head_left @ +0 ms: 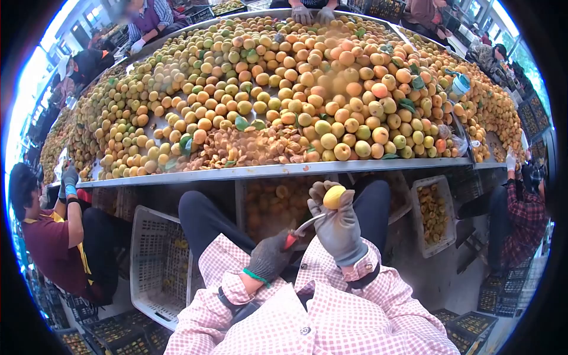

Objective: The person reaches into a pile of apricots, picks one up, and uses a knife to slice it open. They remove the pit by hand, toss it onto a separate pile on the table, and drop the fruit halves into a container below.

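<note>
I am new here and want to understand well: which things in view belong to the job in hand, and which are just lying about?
Seem part of the job:
tool in the left hand
yellow fruit in the right hand
fruit heap
table

Seem just lying about:
leaves among the fruit
blue item at the right, unclear what

We cannot discern the tip of the red-handled tool point(290, 239) at the right hand point(341, 228), and the co-worker point(303, 15) at twelve o'clock is cropped.
</note>
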Motion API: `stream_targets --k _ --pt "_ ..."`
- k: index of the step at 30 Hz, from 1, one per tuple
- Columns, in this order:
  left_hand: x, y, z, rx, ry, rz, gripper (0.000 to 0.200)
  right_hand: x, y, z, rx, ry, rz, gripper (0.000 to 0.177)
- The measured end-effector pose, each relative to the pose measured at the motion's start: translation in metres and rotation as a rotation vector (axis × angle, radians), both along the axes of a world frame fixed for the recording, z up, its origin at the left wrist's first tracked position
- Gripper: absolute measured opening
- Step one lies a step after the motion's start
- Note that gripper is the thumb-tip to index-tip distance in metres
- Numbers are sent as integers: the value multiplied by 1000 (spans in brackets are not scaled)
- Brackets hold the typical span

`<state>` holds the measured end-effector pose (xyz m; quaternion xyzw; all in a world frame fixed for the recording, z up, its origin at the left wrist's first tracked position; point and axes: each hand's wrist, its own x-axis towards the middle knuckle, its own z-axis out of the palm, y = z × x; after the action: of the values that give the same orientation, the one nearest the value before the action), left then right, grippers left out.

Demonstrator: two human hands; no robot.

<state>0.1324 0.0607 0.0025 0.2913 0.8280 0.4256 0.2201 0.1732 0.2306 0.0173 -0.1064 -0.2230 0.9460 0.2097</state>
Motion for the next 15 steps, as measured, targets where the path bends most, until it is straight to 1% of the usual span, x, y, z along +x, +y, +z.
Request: stream_targets --k 2,3,4,5,6,7,8,9,10,11,12,13,14,15 --pt "-2 -3 -8 30 -19 -5 21 -1 12 4 -3 -78 -34 44" --pt "-6 -2 -4 250 -110 98 21 1 19 4 -3 -81 -42 44" --pt "-11 0 2 468 -205 205 21 4 26 4 -1 -90 23 42" --pt "-17 2 11 472 -208 203 21 5 31 5 4 -95 94 40" --pt "-25 6 29 415 -174 196 21 7 30 8 -73 -145 157 39" --pt "-32 7 39 351 -142 190 21 9 26 11 -74 -146 162 39" --pt "-39 9 39 403 -80 47 33 11 21 14 -105 -195 232 41" --pt "-41 12 42 402 -79 47 33 11 18 16 -135 -243 299 44" --pt "-42 17 46 305 -10 9 42 10 17 16 -60 -277 332 46" --pt "-42 22 48 207 58 -32 52 9 14 14 -61 -276 328 46" --pt "-42 28 49 182 -7 -40 68 9 10 12 -47 -351 280 45" --pt "-40 32 53 182 -8 -46 68 9 8 10 -32 -425 232 43" --pt "-38 34 60 193 -6 -73 67 10 6 6 -25 -340 259 45" --pt "-36 35 65 203 -5 -97 66 12 2 14 -27 -342 257 45"
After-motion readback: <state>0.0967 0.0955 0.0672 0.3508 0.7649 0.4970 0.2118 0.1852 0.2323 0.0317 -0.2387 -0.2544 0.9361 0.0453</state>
